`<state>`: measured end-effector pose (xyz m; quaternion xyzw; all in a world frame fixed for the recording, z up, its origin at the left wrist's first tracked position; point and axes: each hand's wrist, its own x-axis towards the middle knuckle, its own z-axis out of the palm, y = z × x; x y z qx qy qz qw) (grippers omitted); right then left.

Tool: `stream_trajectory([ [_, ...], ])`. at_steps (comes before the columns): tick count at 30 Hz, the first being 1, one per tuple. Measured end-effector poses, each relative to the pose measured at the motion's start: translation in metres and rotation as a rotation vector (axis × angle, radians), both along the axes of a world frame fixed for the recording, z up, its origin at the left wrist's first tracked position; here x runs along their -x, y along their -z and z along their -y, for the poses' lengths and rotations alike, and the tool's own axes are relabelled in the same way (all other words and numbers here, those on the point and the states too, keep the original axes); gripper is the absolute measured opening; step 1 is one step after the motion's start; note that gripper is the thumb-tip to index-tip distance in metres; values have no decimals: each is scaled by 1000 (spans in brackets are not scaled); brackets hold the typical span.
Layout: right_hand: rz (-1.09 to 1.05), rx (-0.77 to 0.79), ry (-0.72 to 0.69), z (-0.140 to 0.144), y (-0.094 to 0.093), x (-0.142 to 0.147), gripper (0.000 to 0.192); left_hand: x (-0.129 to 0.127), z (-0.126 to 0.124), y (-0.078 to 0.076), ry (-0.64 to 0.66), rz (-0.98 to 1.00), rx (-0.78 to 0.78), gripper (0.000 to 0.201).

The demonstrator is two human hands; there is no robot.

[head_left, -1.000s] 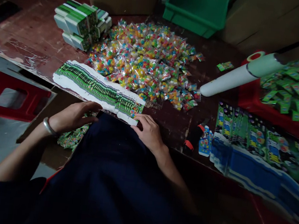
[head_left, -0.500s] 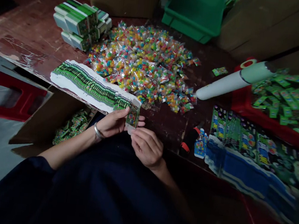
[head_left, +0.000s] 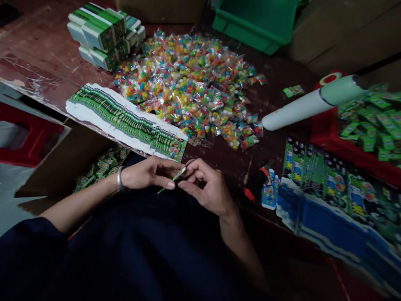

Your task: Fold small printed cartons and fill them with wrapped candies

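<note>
Pinching one flat carton blank (head_left: 172,180) between left hand (head_left: 149,172) and right hand (head_left: 206,187); unfolded blanks (head_left: 126,120) stacked at 11 o'clock, candy pile (head_left: 193,84) at 12 looks unpacked.

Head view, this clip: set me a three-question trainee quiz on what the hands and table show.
1. True or false: both hands pinch one flat green card, seen edge-on.
2. Which lies closest to the left hand? A green bin; B fanned row of flat cards; C white roll.
3. What fills the table's middle?

Key
1. True; the right hand grips it too.
2. B.
3. A heap of clear candy packets.
</note>
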<state>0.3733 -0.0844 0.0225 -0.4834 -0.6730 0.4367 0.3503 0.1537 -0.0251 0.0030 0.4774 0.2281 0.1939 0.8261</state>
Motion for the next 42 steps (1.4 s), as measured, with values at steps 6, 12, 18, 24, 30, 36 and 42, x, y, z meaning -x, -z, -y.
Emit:
stream_trajectory([
  [6,-203,-55,419,1,12,12,39,-12,5,-3,-371,-59,-81,32],
  [12,-201,-52,535,1,30,34,24,-30,15,11,-692,-42,-70,37],
  [18,-286,-227,635,-10,51,42,31,-31,18,28,-893,-52,-434,59],
  [24,-145,-320,600,-10,60,37,25,-19,15,24,-596,-86,-496,46],
  [30,-88,-369,539,-12,48,31,17,-14,13,11,-393,-100,-350,27],
  [36,-308,-248,529,-17,41,35,31,-21,15,9,-571,-16,-240,47],
  [42,-312,-9,355,-22,20,23,30,-13,15,6,-516,-80,-343,34],
])
